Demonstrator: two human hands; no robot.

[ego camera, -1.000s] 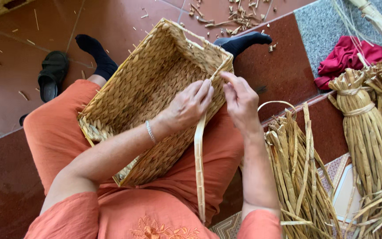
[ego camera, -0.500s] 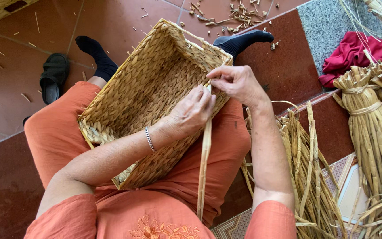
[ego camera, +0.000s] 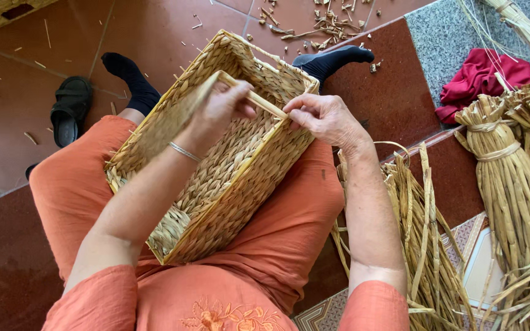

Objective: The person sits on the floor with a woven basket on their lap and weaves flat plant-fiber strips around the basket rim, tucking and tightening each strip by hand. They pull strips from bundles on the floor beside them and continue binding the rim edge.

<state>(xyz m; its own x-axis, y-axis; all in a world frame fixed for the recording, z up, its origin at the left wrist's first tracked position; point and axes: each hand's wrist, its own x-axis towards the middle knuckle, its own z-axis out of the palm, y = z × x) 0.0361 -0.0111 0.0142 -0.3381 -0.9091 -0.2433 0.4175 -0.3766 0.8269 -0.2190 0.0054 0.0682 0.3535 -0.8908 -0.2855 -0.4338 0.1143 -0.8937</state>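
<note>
A rectangular woven straw basket (ego camera: 228,202) rests tilted on my lap, its opening facing up and left. My left hand (ego camera: 222,107) reaches over the basket and grips a long flat straw strip (ego camera: 173,116) that runs across the opening. My right hand (ego camera: 323,116) pinches the other end of that strip at the basket's right rim. A silver bracelet sits on my left wrist.
Loose straw strips (ego camera: 418,245) lie beside my right leg. Tied straw bundles (ego camera: 510,165) and a red cloth (ego camera: 480,76) are at the right. A black sandal (ego camera: 69,107) lies on the red tile floor at left. Straw scraps (ego camera: 323,21) litter the floor ahead.
The strip hung down over my lap before; now it is pulled up and stretched across the basket opening. My left hand moved up and left, and the basket's inside shows more.
</note>
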